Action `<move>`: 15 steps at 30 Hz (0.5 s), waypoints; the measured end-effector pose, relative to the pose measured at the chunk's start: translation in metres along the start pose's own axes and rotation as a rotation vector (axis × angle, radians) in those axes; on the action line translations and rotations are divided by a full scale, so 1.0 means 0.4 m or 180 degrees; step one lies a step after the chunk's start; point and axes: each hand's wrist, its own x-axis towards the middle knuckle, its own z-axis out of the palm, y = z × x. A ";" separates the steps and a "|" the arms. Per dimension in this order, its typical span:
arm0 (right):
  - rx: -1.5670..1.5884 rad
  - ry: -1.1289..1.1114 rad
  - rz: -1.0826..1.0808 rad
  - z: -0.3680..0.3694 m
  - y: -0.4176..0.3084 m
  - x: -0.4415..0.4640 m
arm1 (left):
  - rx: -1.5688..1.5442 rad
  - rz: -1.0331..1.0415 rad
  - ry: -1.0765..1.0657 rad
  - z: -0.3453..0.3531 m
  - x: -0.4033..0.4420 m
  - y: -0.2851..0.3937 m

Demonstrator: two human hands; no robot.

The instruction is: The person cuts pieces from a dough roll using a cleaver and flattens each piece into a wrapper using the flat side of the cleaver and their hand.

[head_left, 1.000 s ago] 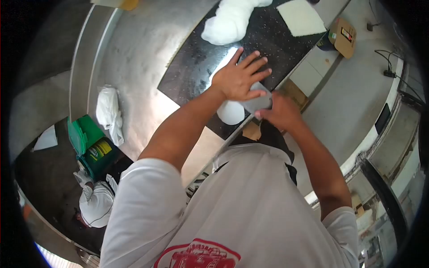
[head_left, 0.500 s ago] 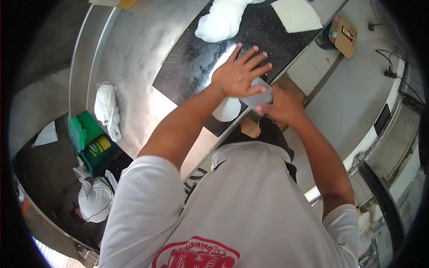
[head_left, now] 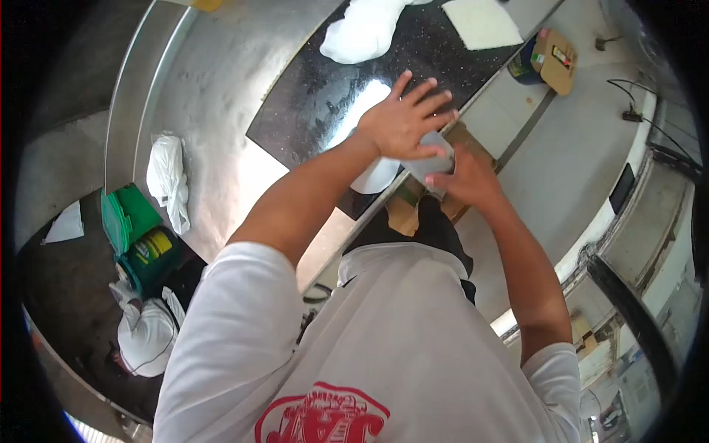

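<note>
My left hand (head_left: 405,122) is open, fingers spread, over the near edge of a black speckled slab (head_left: 292,122). Its thumb side overlaps a translucent greyish plastic piece (head_left: 428,166), whose full shape is hidden. My right hand (head_left: 471,177) grips that piece from the right, thumb on the near side. Just left of it, a smooth white rounded piece (head_left: 377,177) lies at the slab's edge, partly covered by my left wrist. Farther up the slab sits a smooth white lump (head_left: 360,35) that looks like dough.
A pale square cloth (head_left: 484,23) lies at the slab's far right. On the metal counter (head_left: 221,96) is a white plastic bag (head_left: 168,177). A person in white (head_left: 148,340) is beside a green bin (head_left: 151,255) at lower left. A cardboard box (head_left: 555,63) stands at upper right.
The view has shifted slightly, so the surroundings sit a little further left. My left hand stays spread and my right hand keeps its grip on the plastic piece.
</note>
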 end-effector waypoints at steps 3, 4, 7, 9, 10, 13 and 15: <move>-0.0147 0.0585 -0.0335 -0.014 -0.011 0.023 | 0.0181 -0.0087 0.0393 -0.005 0.025 -0.054; 0.0099 0.0753 -0.0365 -0.016 -0.019 0.025 | 0.0255 -0.0392 0.0712 -0.037 0.029 -0.064; 0.0369 0.1004 -0.0173 0.040 -0.037 -0.022 | 0.0099 -0.1266 0.1525 -0.134 -0.043 -0.062; 0.0348 0.1324 0.0137 0.078 -0.052 -0.039 | -0.0917 -0.1933 0.1445 -0.196 -0.133 -0.070; 0.0978 0.1420 -0.0187 0.160 -0.044 -0.049 | -0.0953 -0.1956 0.1564 -0.170 -0.205 -0.084; 0.0655 0.1099 -0.0293 0.365 -0.100 -0.095 | -0.1016 -0.2100 0.1798 -0.120 -0.368 -0.056; 0.0647 0.1025 -0.0240 0.366 -0.154 -0.114 | -0.1108 -0.2138 0.1692 -0.097 -0.437 -0.011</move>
